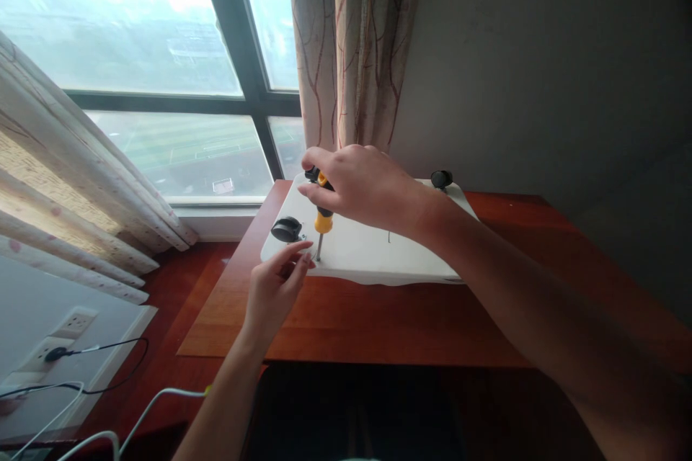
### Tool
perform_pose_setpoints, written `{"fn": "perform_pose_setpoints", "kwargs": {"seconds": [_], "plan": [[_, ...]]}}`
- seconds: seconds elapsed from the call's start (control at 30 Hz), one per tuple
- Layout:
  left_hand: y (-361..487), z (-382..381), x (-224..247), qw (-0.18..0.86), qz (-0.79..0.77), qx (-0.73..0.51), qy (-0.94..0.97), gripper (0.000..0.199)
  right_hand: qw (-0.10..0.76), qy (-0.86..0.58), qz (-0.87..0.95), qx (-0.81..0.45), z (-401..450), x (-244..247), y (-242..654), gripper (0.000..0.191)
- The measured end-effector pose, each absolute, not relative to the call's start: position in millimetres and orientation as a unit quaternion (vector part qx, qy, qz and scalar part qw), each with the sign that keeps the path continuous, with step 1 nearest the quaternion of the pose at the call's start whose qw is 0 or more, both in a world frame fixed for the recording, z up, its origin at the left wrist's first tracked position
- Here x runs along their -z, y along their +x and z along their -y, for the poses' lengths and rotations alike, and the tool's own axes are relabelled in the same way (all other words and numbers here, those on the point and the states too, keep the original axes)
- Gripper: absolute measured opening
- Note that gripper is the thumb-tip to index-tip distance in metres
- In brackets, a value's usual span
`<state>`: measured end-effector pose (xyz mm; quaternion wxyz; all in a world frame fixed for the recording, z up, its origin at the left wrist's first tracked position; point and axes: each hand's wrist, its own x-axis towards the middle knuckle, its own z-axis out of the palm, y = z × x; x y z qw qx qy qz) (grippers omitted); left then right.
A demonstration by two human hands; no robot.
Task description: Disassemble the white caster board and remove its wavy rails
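Note:
My right hand is closed around the handle of a yellow and black screwdriver. Its metal shaft points down, with the tip at the near left part of a white board that lies flat on the wooden table. My left hand is beside the tip, thumb and forefinger brought close together in a pinch; whatever is between them is too small to make out. A black caster wheel stands on the board just beyond my left fingers. Another black caster is at the far right corner. My right arm covers part of the board.
The reddish-brown table extends on both sides of the board. A window and patterned curtains are behind and to the left. At the lower left are a wall socket with a black plug and a white cable.

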<state>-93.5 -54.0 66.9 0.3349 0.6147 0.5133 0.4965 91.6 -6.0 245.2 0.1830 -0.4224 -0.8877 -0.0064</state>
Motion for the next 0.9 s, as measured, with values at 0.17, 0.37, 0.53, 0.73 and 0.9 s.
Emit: {"fn": "perform_pose_setpoints", "kwargs": {"seconds": [0.17, 0.37, 0.53, 0.73, 0.9], "plan": [[-93.2, 44.9, -71.3, 0.282, -0.503, -0.497, 0.649, 0.031, 0.2, -0.396, 0.896, -0.022, 3.1, -242.3, 98.6, 0.028], [-89.1, 37.3, -72.6, 0.34, -0.471, -0.489, 0.651, 0.027, 0.207, -0.251, 0.936, -0.131, 4.9, -243.4, 108.0, 0.048], [-84.7, 37.2, -77.2, 0.293, -0.492, -0.48, 0.665, 0.02, 0.242, -0.324, 0.911, -0.083, 13.1, -240.8, 105.4, 0.035], [-81.9, 37.0, -74.8, 0.249, -0.504, -0.475, 0.677, 0.023, 0.252, -0.407, 0.878, 0.016, 15.6, -240.0, 99.5, 0.049], [-81.6, 34.9, -68.2, 0.256, -0.489, -0.487, 0.676, 0.024, 0.252, -0.436, 0.863, 0.038, 13.1, -237.6, 101.9, 0.046]]}}
